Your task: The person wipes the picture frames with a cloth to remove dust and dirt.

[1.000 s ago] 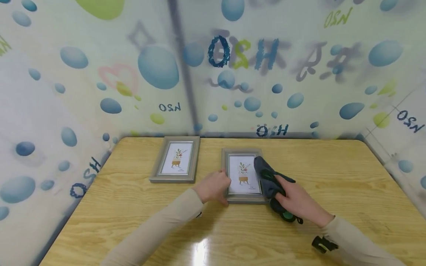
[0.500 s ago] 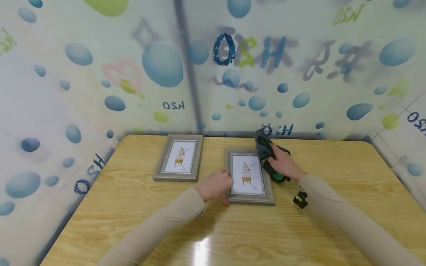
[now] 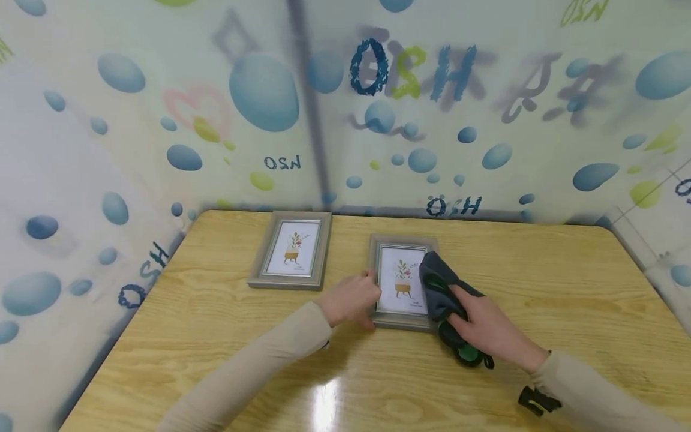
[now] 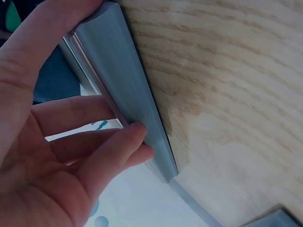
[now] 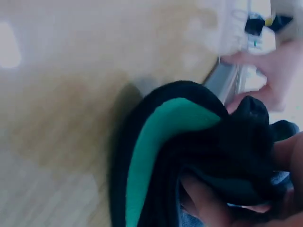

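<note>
A grey picture frame (image 3: 406, 322), with a white print of a potted plant, lies flat on the wooden table. My left hand (image 3: 352, 299) holds it by its left side; in the left wrist view its fingers bend against the grey moulding (image 4: 123, 71), the thumb at one corner. Bunched in my right hand (image 3: 492, 327) is a dark cloth (image 3: 441, 288) with black and green parts. The cloth lies over the frame's right side and hides part of it. Its green band (image 5: 147, 146) shows close up in the right wrist view.
A second, matching picture frame (image 3: 293, 282) lies to the left, near the table's back edge. Behind the wooden table (image 3: 540, 270) rises a wall covering (image 3: 345, 138) with blue and green drops. A black strap piece (image 3: 538, 401) hangs at my right wrist.
The cloth in my right hand goes up to the frame's far right corner, then comes back down along the right side. My left hand stays on the frame. The head view shifts slightly.
</note>
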`<state>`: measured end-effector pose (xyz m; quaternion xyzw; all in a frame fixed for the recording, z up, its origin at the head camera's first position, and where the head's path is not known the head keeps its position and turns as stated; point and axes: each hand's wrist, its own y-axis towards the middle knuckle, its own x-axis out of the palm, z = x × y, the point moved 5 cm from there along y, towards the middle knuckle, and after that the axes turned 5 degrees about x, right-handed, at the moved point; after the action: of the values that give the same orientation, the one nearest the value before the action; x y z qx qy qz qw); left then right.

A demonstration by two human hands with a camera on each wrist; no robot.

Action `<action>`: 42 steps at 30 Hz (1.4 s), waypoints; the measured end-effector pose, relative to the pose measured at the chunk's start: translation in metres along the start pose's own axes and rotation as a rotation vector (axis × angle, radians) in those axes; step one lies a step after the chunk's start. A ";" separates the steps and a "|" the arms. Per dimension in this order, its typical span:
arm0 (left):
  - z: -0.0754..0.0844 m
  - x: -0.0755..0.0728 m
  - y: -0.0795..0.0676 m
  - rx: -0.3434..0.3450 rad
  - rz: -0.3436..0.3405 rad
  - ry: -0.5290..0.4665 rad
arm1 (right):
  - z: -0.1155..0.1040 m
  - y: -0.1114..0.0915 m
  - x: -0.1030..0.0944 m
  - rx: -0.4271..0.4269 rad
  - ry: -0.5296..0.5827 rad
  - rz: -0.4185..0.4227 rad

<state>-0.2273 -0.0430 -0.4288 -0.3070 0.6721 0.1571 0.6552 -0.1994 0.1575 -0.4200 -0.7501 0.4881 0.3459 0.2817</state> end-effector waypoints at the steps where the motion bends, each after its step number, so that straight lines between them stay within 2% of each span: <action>1: 0.000 -0.001 0.000 -0.002 -0.004 -0.002 | -0.002 -0.003 0.001 -0.012 -0.011 0.019; 4: -0.001 -0.002 -0.001 -0.008 -0.016 0.001 | -0.004 0.003 0.001 -0.040 -0.042 0.070; 8: 0.001 -0.003 -0.002 -0.014 -0.027 -0.010 | 0.004 0.034 -0.003 -0.070 -0.143 0.140; 11: 0.002 -0.004 -0.002 -0.019 -0.015 -0.018 | 0.013 0.063 -0.010 -0.048 -0.177 0.143; 13: 0.003 -0.005 -0.001 -0.020 -0.008 -0.023 | 0.020 0.080 -0.016 -0.016 -0.161 0.116; 17: 0.004 -0.005 0.001 -0.027 -0.010 -0.032 | 0.032 0.099 -0.023 0.029 -0.129 0.067; 21: 0.003 -0.002 0.002 -0.034 -0.010 -0.066 | 0.031 0.091 -0.021 -0.014 -0.146 0.040; 27: -0.002 -0.001 0.001 -0.034 0.004 -0.117 | 0.012 0.046 -0.009 -0.190 -0.243 0.027; 32: -0.007 -0.002 -0.004 -0.040 0.016 -0.139 | -0.005 0.017 -0.003 -0.222 -0.298 0.022; 36: -0.007 -0.002 -0.006 -0.032 0.036 -0.127 | -0.010 0.023 -0.003 -0.183 -0.330 0.075; 42: -0.002 -0.001 -0.005 0.003 0.047 -0.102 | -0.001 0.058 0.003 -0.058 -0.356 0.123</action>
<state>-0.2259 -0.0476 -0.4272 -0.2819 0.6449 0.1871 0.6853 -0.2526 0.1343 -0.4268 -0.6537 0.4652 0.5037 0.3203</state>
